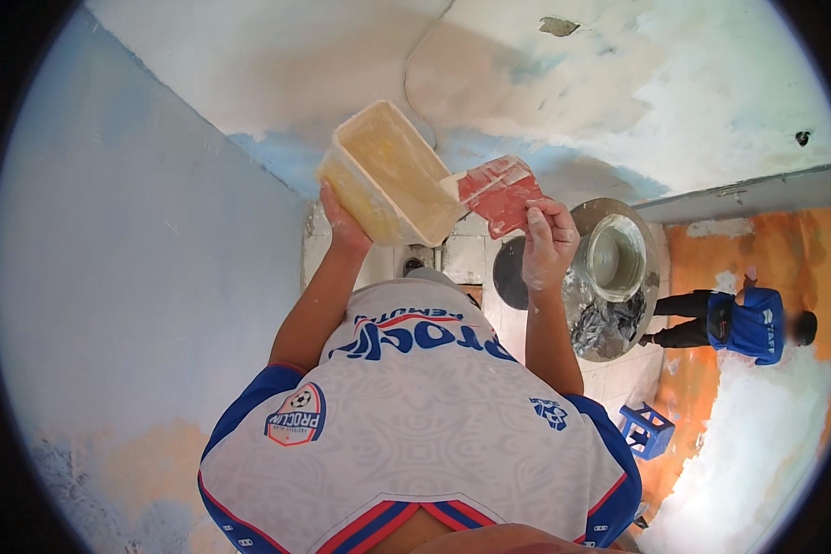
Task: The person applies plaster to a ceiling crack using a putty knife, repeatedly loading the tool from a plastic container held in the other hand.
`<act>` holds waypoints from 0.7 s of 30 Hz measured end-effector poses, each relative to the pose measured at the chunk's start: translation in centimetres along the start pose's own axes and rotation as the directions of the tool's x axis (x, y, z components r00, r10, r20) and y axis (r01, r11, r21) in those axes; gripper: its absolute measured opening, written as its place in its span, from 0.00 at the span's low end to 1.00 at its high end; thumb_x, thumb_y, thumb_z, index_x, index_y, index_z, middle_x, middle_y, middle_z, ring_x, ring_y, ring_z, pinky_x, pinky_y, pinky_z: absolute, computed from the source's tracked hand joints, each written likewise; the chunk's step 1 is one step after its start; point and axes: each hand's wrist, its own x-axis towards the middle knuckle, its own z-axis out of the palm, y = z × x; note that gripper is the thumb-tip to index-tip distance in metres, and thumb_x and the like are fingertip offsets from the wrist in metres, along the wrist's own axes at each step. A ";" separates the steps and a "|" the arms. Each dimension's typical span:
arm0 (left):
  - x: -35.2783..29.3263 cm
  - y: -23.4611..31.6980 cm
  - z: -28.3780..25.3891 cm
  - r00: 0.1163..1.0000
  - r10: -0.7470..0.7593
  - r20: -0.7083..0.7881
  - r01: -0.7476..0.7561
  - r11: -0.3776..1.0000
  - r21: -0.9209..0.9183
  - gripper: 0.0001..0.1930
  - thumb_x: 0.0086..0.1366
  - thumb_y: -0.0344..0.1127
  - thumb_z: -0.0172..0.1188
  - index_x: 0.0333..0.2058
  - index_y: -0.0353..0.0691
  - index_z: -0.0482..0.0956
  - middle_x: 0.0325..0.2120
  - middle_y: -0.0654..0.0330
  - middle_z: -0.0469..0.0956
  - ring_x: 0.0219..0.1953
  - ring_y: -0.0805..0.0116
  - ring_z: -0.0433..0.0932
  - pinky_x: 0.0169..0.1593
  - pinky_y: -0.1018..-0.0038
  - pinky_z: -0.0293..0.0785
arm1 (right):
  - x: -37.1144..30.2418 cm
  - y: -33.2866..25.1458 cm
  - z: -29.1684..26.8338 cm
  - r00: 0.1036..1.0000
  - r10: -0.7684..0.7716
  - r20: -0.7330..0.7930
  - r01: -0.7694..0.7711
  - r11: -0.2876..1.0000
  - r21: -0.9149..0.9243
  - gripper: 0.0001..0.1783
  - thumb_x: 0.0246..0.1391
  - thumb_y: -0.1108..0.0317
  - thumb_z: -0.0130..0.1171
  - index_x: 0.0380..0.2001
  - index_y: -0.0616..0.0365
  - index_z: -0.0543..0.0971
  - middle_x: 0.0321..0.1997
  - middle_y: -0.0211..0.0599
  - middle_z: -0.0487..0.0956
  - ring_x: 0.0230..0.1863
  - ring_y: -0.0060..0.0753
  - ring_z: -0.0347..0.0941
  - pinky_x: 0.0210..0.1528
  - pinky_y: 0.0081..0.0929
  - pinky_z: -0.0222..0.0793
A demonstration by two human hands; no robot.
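Note:
My left hand (344, 220) grips the side of a rectangular cream plastic tub (367, 196), tilted so that its inside shows. A thin coat of pale yellowish paste lines the tub. Pinched between the thumb and fingers of my right hand (551, 242) is a flat red putty scraper (506, 198). White paste smears its face and its left corner, which lies at the tub's right rim; I cannot tell whether they touch. White residue also coats the fingers of my right hand.
Below on the right stands a big round basin (656, 268) holding a pale bucket (616, 257) and dark crumpled plastic (609, 323). Beyond it, a person in blue (757, 325) faces an orange, partly whitened wall (688, 443). A blue stool (647, 431) stands nearby. A patchy blue-grey wall (138, 277) rises at left.

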 end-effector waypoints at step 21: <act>-0.7 0.2 -1.9 0.976 0.190 -0.102 -0.177 0.976 0.129 0.42 0.68 0.72 0.41 0.69 0.46 0.58 0.65 0.56 0.66 0.65 0.56 0.68 0.64 0.58 0.69 | 22.0 12.5 1.7 0.979 0.165 -0.121 -0.155 0.984 0.088 0.12 0.66 0.69 0.58 0.38 0.71 0.74 0.34 0.49 0.82 0.34 0.37 0.83 0.40 0.30 0.84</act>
